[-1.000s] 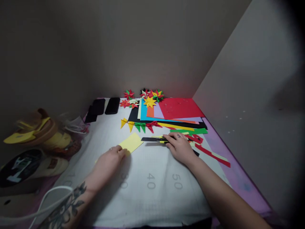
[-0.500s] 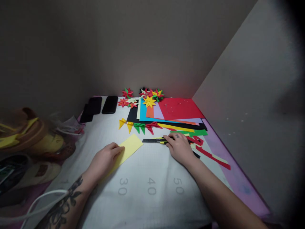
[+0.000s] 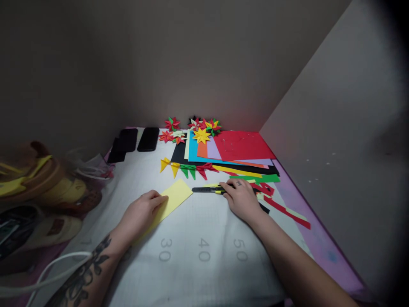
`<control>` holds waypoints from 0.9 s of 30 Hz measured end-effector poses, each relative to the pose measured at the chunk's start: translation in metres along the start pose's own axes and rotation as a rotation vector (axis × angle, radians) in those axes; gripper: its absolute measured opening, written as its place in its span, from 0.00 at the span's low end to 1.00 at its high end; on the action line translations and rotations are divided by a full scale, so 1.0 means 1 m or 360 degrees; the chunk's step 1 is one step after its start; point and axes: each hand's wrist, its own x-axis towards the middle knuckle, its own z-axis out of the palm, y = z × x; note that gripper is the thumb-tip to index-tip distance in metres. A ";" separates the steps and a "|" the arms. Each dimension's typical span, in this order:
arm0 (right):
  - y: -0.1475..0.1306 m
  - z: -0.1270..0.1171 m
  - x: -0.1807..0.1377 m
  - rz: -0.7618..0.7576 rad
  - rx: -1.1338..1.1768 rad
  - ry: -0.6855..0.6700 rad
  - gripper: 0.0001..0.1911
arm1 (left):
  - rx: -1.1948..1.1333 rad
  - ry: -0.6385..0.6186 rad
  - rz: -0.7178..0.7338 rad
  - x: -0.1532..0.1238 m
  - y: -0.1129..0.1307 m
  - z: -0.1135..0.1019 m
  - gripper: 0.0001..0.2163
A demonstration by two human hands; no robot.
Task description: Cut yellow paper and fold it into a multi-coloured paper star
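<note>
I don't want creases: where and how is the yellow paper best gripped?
Probably pinch the yellow paper midway along its long near edge, from the near right: the thin sheet looks flat, that edge lies exposed, and the left hand covers part of the opposite side.

The purple bench [image 3: 322, 249] is mostly covered by a white sheet [image 3: 204, 283] printed with numbers. At its far side, coloured papers [image 3: 246, 145] are stacked, with folded stars [image 3: 172, 123] to their left and a black phone-like slab [image 3: 148, 139] farther left. Nearer, folded points [image 3: 188, 170] are lined up, strips [image 3: 289, 213] are scattered and a yellow paper [image 3: 179, 194] is laid.
</note>
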 end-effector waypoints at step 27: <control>-0.011 0.000 0.001 -0.0045 0.0130 0.0038 0.17 | 0.0120 -0.0015 -0.0040 -0.002 0.013 0.000 0.18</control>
